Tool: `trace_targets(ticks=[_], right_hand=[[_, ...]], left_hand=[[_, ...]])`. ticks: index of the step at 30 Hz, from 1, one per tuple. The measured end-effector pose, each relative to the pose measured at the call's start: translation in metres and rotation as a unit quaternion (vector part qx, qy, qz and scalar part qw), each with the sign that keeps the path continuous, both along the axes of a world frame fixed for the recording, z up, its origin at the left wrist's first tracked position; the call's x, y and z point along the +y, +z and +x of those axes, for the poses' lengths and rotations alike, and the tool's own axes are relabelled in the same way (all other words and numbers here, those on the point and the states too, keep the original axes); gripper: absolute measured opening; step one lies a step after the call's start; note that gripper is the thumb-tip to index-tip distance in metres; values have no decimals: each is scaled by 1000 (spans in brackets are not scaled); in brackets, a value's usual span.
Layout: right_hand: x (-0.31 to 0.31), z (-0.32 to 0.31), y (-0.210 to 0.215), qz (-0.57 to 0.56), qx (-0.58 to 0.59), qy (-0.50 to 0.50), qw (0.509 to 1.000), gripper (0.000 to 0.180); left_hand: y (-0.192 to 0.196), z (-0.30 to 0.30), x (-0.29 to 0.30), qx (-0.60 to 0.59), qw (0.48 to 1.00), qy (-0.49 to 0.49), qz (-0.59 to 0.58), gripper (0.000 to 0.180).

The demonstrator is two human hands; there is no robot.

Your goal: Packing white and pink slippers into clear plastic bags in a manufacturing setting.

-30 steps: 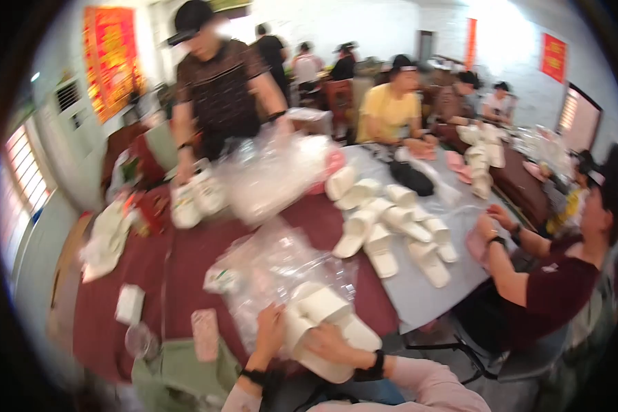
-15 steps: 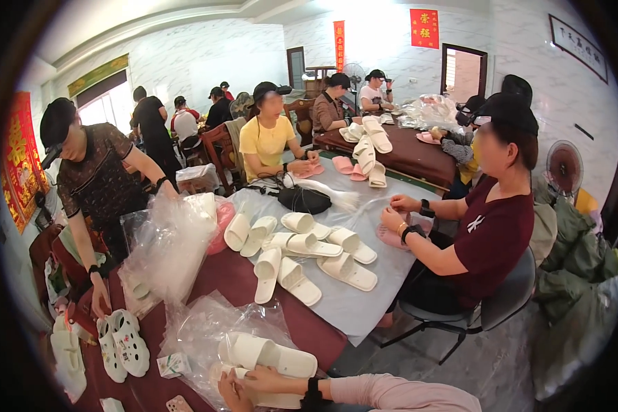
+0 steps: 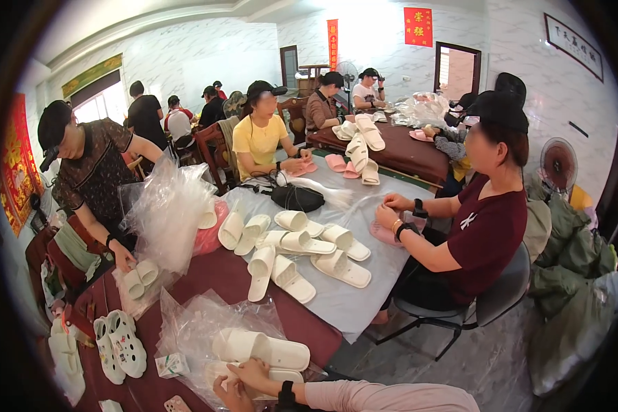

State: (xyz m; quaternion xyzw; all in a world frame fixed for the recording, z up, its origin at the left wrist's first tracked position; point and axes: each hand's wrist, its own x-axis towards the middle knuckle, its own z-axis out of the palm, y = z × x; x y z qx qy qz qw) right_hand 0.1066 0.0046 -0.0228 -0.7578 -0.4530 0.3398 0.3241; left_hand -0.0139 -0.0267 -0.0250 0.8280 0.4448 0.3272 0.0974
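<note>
A pair of cream slippers (image 3: 288, 353) lies on clear plastic bags (image 3: 185, 329) at the near edge of the dark red table. My right hand (image 3: 254, 375) reaches in from the right, its bent fingers closed at the strap of the nearer slipper. Just beside it, by the left end of that slipper, my left hand (image 3: 232, 394) has its fingers curled and pressed together. Anything small between those fingertips is too fine to see. A black band circles my right wrist.
Several cream slippers (image 3: 295, 278) lie on a grey sheet beyond. White clogs (image 3: 126, 345), a small white box (image 3: 172, 365) and a phone-like pink thing (image 3: 177, 404) are at my left. One co-worker (image 3: 93, 172) handles bagged slippers; another (image 3: 487, 220) sits at the right.
The co-worker at the left has moved a hand from near the clogs to the bagged slippers, now showing as a pair. My hands stay at the same slipper, fingers shifted slightly.
</note>
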Motion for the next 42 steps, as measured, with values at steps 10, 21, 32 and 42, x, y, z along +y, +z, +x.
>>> trace_targets(ticks=[10, 21, 32, 42], right_hand=[[9, 2, 16, 156, -40, -62, 985, 47], [-8, 38, 47, 278, -70, -121, 950, 48], [-55, 60, 34, 166, 142, -171, 961, 53], [-94, 56, -3, 230, -122, 33, 965, 35]], left_hand=[[-19, -11, 15, -92, 985, 123, -73, 41], [7, -9, 12, -140, 909, 146, -366, 57], [74, 65, -23, -353, 832, 74, -421, 56], [-21, 24, -4, -497, 702, 50, -508, 53]])
